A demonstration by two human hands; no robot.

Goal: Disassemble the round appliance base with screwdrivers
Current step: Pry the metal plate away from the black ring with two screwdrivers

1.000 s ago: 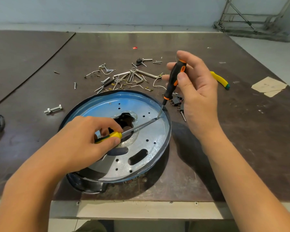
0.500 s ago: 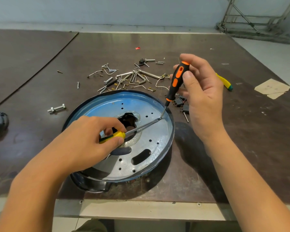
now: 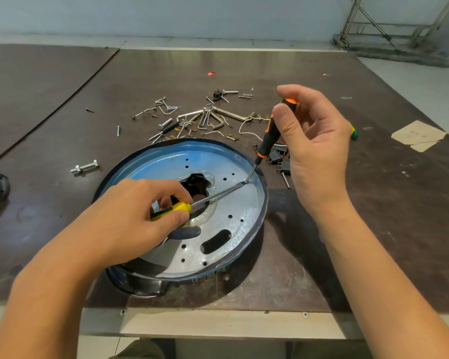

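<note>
Round appliance base (image 3: 231, 229) on the dark counter (image 3: 373, 229), close to the near edge and a little left of centre. Perforated metal plate facing up, bluish on the far side, with a ragged hole in the middle and a dark rim all round.

Left hand (image 3: 125, 218) over the near-left part of the plate, fingers (image 3: 166, 189) curled tight round the yellow-handled screwdriver (image 3: 178, 209). Shaft lying low across the central hole, pointing far-right toward the rim.

Right hand (image 3: 319, 156) raised to the right of the base, fingers (image 3: 287, 125) pinching the top of the black-and-orange screwdriver (image 3: 270, 136). Held steeply, tip down at the plate's far-right edge.

Both tips at about the same spot just inside the rim; whether touching each other, impossible to tell.

Beyond the base, a scatter of screws, hex keys and wire bits (image 3: 205, 117). Black binder clips (image 3: 278, 155) just right of the rim, partly behind the right hand. Single bolt (image 3: 84, 167) off to the left of the base, on its far side. Torn paper scraps (image 3: 417, 136) well off to the right.
</note>
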